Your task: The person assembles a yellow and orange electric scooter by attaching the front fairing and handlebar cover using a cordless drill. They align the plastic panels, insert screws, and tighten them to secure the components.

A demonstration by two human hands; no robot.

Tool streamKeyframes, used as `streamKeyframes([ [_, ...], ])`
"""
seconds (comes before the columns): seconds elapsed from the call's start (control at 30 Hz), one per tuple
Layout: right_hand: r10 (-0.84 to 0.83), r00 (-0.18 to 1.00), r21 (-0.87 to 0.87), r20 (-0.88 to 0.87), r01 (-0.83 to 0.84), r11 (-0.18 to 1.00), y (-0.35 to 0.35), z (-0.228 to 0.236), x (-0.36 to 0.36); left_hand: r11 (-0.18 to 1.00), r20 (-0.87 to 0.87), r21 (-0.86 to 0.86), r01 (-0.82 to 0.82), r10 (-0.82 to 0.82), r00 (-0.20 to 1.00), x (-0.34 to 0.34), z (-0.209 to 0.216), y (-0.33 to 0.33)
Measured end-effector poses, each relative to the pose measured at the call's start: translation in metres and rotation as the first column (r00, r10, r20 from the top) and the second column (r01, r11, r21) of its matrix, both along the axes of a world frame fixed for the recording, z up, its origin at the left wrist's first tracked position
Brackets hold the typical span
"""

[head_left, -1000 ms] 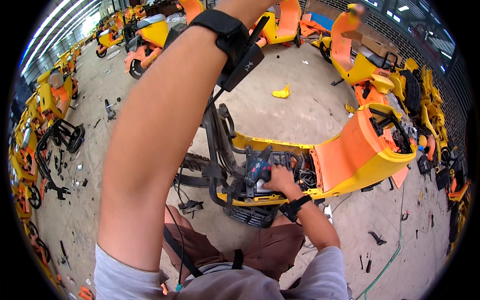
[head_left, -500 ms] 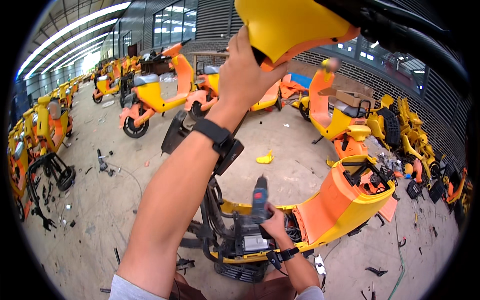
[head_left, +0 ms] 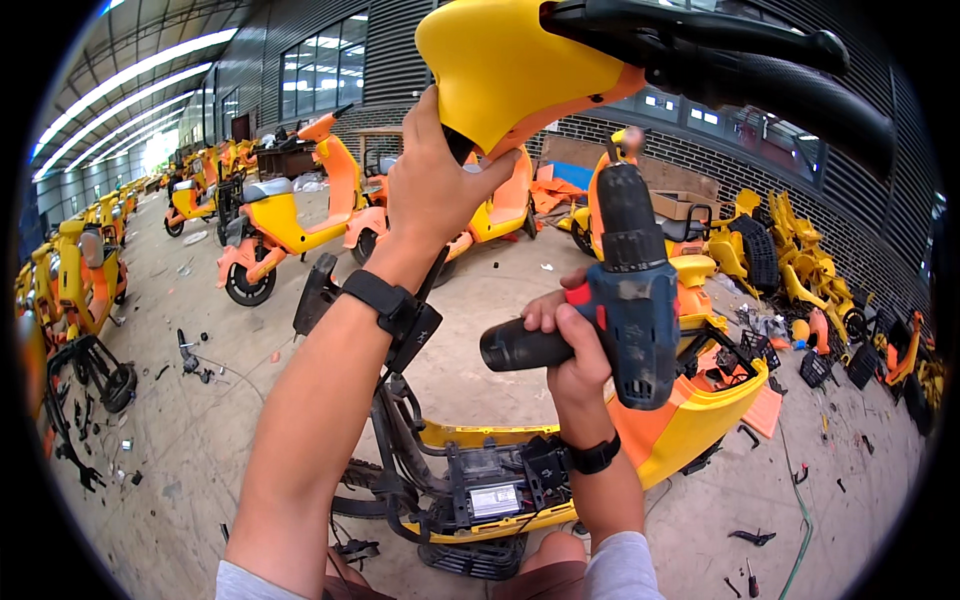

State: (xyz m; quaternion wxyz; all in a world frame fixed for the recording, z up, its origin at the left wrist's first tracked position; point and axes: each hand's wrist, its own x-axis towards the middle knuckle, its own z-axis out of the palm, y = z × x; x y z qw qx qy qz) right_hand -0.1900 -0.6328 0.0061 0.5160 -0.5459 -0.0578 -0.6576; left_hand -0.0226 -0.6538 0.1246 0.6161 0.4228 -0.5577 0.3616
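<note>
My left hand [head_left: 428,190] is raised and wrapped round the neck under a yellow and orange handlebar cover [head_left: 520,70] of a scooter. From that cover a black handlebar grip and brake lever [head_left: 760,60] reach out to the right. My right hand [head_left: 578,340] holds a dark blue cordless drill [head_left: 635,310] by its black handle, its chuck pointing up below the cover. Under my arms stands the partly stripped scooter body [head_left: 660,420], its footboard uncovered, with a silver box [head_left: 496,500] and black parts showing inside. Whether the drill's tip carries a bit is unclear.
More yellow and orange scooters [head_left: 300,215] stand behind and along the left. A heap of yellow body panels [head_left: 800,250] lies at the right, by the brick wall. Loose parts, a screwdriver [head_left: 752,580] and a green hose [head_left: 800,530] lie on the floor.
My right hand has lifted the drill from low over the footboard up to just below the handlebar cover. My left hand keeps its hold on the cover; the view has shifted slightly.
</note>
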Motion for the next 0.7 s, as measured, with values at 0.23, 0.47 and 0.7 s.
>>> streamKeyframes([
  [0.23, 0.007, 0.998, -0.015, 0.064, -0.007, 1.0, -0.007, 0.011, 0.017, 0.999, -0.013, 0.052, -0.007, 0.007, 1.0, -0.003, 0.0, 0.002],
  [0.47, 0.027, 0.998, -0.032, 0.064, -0.025, 0.999, -0.005, 0.017, 0.021, 0.998, -0.013, 0.05, 0.025, -0.024, 1.0, -0.001, 0.0, 0.004],
  [0.7, 0.031, 0.997, -0.045, 0.07, -0.028, 0.999, -0.009, 0.016, 0.024, 0.995, -0.054, 0.058, 0.075, -0.072, 0.996, -0.004, 0.001, 0.005],
])
